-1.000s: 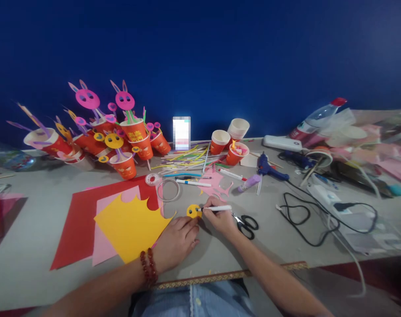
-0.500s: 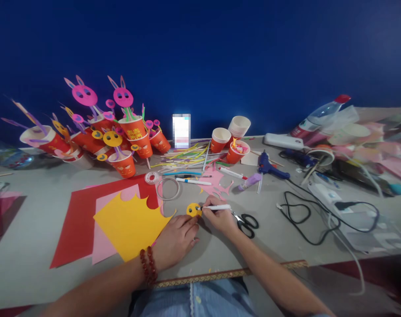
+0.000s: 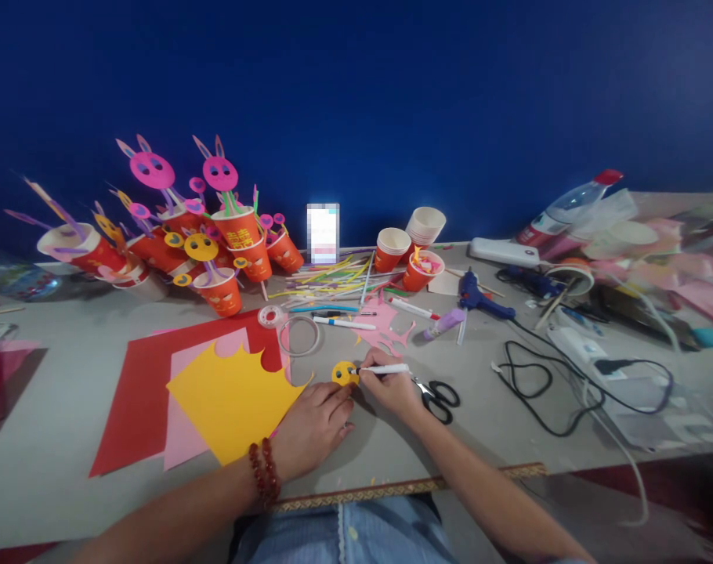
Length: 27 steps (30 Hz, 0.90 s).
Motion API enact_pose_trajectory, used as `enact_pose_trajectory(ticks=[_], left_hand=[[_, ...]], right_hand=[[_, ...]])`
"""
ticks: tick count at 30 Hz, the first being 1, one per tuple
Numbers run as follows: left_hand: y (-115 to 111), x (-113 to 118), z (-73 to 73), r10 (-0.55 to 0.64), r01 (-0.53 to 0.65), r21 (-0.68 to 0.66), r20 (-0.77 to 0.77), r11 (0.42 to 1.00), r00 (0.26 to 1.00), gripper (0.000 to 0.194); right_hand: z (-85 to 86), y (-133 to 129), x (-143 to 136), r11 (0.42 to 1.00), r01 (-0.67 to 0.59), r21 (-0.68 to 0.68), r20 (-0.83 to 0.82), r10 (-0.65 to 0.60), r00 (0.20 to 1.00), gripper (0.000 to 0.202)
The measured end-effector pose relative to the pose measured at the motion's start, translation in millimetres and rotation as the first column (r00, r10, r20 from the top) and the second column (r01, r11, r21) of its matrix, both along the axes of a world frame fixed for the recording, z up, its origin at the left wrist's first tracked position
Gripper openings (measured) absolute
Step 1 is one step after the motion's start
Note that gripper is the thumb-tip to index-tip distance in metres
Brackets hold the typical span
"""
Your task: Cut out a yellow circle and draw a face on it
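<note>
1 round yellow paper disc (image 3: 345, 368) w/ dark eyes, on grey table (image 3: 486, 407); L hand (image 3: 316, 427) at 7 o'clk, flattened, touching its edge; R hand (image 3: 395, 394), 3 o'clk, pinching white plastic marker (image 3: 389, 369).

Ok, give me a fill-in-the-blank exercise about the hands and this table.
The right hand holds a marker with a ____ barrel.
The round paper piece at the marker's tip is ____.
The scissors beside the right hand have ____ handles.
Red beads circle the ____ wrist.
Missing words: white; yellow; black; left.
</note>
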<state>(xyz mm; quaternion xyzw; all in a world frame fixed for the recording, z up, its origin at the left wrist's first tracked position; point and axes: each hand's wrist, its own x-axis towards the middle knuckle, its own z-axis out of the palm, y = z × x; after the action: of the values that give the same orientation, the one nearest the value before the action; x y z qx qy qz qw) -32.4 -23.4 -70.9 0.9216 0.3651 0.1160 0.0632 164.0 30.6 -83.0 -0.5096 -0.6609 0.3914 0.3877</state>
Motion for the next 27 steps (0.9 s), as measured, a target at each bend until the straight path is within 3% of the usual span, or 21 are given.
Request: enact_pose_trajectory(ticks=[27], left_hand=[[-0.9, -0.4, -0.5, -0.003, 0.003, 0.002, 0.003, 1.0, 1.0, 0.028]], right_hand=[[2.6, 0.9, -1.5, 0.998, 0.053, 0.02, -0.051, -0.052, 0.997, 0.014]])
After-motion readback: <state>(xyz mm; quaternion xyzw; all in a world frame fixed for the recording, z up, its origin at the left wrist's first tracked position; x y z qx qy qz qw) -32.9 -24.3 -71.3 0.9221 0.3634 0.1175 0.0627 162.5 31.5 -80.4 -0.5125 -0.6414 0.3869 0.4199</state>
